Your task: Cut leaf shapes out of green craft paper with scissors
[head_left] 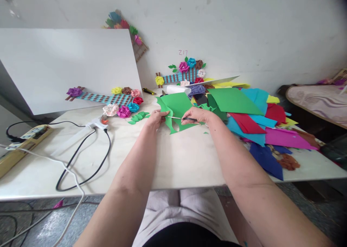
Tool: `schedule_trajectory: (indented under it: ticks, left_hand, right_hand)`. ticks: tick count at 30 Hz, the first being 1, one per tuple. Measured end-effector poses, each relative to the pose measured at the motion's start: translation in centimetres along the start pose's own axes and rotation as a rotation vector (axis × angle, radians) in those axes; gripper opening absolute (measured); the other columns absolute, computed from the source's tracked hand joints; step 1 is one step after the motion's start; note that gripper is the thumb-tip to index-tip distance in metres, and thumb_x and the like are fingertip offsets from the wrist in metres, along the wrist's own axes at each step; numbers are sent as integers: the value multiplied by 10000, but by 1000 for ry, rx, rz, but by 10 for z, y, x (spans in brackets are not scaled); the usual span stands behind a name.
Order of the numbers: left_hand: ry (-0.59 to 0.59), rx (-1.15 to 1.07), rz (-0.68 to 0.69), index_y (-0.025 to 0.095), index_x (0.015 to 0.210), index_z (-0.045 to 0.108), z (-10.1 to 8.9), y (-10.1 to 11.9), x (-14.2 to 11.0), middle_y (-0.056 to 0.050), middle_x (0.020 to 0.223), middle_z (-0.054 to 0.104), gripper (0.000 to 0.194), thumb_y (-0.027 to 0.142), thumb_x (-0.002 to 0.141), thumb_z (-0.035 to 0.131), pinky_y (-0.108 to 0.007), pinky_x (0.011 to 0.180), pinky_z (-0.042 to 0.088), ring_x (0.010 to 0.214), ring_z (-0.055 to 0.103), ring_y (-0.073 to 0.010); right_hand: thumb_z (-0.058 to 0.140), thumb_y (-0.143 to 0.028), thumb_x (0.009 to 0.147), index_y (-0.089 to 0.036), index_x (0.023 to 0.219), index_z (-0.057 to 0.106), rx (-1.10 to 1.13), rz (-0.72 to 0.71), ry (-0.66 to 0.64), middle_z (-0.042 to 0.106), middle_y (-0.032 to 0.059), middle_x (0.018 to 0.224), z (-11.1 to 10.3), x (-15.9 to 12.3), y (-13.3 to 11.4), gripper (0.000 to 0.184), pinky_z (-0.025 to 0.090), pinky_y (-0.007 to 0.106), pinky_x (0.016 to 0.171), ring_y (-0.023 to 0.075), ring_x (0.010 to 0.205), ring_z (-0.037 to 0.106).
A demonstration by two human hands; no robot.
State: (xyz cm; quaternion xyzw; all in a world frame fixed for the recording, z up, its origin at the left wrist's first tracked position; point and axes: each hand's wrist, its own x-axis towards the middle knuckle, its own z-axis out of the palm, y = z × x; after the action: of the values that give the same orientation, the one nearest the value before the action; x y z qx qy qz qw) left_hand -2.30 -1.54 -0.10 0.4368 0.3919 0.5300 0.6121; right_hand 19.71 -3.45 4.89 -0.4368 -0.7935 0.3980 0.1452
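A green paper sheet with curved cut-outs along its near edge is held over the table. My left hand pinches its left side between thumb and fingers. In my right hand is a pair of scissors with dark handles, fingers wrapped round them. The thin blades point left and lie across the paper, close to my left thumb. Left of my left hand lies a small pile of cut green paper leaves. A green scrap rests on the table below my right hand.
Coloured paper sheets are heaped on the right. A glue gun with a looping cord lies at left, near a power strip. Woven pieces with paper flowers lean behind. A yellow-black utility knife lies at the back.
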Motion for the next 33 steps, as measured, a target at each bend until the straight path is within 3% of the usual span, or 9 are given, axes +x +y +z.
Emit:
schedule_trajectory:
  ticks: [11,17,21,25,28,33]
  left_hand:
    - [21,-43,30,126,766,648,-1,-2,3,-64,709,695,178,153,610,729,-240,570,491,613,646,-155]
    - [80,-92,60,135,816,644,-1,-2,3,-37,700,685,171,156,654,694,-249,582,514,627,652,-155]
    - [124,-134,67,119,824,634,2,-3,5,-45,698,681,165,145,668,682,-259,574,524,631,660,-165]
    - [152,-182,92,115,859,632,8,-2,4,-58,714,689,178,135,688,677,-253,571,522,649,671,-172]
    - [189,-184,100,117,873,628,14,-2,2,-63,730,695,190,136,693,684,-218,502,477,642,672,-171]
    - [249,-146,138,117,807,609,19,0,-1,-60,734,695,119,126,710,678,-160,329,196,548,628,-104]
  right_hand:
    - [776,-473,598,-117,806,714,16,-13,-54,533,-39,451,0,4,4,418,340,210,410,54,368,398]
    - [802,-419,600,-123,797,695,65,80,-87,580,-17,486,-10,-7,7,371,393,206,402,75,392,471]
    - [750,-432,686,-120,687,619,195,62,-38,576,-5,493,-18,-17,15,338,378,193,365,65,366,471]
    - [699,-455,750,-114,752,601,321,-9,71,570,-4,485,-18,-18,15,355,319,186,315,70,356,474]
    - [684,-473,766,-107,810,597,428,-30,128,620,31,536,-11,-12,6,378,271,179,285,83,367,515]
    - [632,-455,822,-128,918,562,654,-98,168,712,92,729,7,5,-11,348,398,186,329,143,483,641]
